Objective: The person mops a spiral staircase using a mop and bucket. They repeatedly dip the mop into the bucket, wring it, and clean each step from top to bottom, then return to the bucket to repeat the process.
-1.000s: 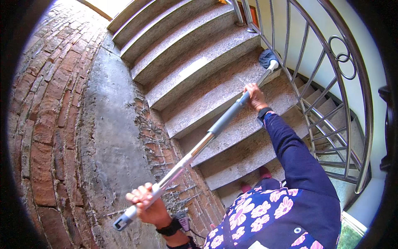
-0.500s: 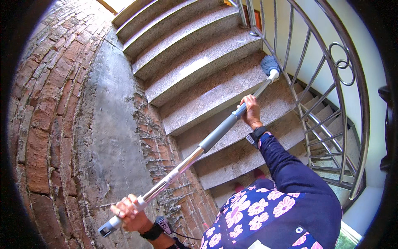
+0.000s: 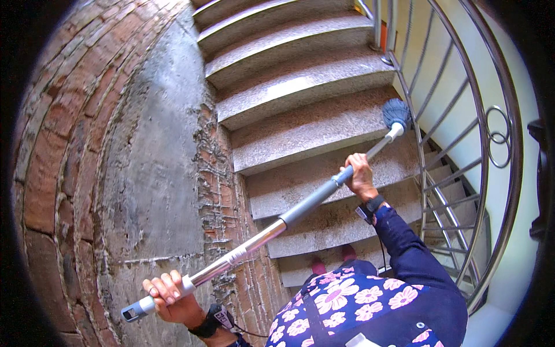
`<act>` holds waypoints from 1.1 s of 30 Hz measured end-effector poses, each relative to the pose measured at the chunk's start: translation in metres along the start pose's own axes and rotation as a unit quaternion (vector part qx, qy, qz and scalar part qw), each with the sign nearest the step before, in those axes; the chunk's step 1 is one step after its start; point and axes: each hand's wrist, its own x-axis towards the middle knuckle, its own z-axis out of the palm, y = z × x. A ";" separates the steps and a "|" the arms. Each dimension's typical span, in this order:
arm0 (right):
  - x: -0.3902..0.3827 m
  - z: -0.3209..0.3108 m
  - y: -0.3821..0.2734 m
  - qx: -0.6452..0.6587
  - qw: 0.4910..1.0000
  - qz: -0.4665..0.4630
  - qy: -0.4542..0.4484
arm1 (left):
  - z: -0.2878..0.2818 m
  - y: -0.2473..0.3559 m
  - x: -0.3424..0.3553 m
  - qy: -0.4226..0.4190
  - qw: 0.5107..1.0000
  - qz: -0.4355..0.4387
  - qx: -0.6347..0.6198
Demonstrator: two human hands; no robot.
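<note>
A long mop with a silver and grey telescopic handle slants across the view, from lower left to upper right. My left hand is wrapped round its white and grey butt end at the lower left. Farther up, my right hand grips the pole just past the grey sleeve. The blue-grey mop head, joined by a white connector, rests at the right end of a stone step, close to the railing. Both wrists carry black bands with small devices.
Speckled stone stairs rise away ahead. A metal railing with ring ornaments curves along the right, beside a pale wall. On the left stands a rough brick wall with a grey cement strip. My feet are on a lower step.
The view has shifted, so stairs and railing sit lower and more to the right. Both hands keep their grip, and the mop head remains at the step's right end near the railing.
</note>
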 end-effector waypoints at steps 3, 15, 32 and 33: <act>-0.002 -0.011 -0.020 0.008 0.998 -0.048 -0.030 | 0.005 0.024 -0.020 0.050 0.998 0.022 0.034; -0.069 0.081 -0.149 0.063 0.972 -0.151 -0.168 | -0.027 0.137 -0.134 0.239 0.966 0.054 0.082; -0.137 0.226 -0.365 0.213 0.849 -0.355 -0.328 | 0.045 0.210 -0.269 0.549 0.742 0.287 0.258; -0.130 0.227 -0.361 0.214 0.847 -0.362 -0.325 | 0.049 0.203 -0.267 0.539 0.738 0.294 0.279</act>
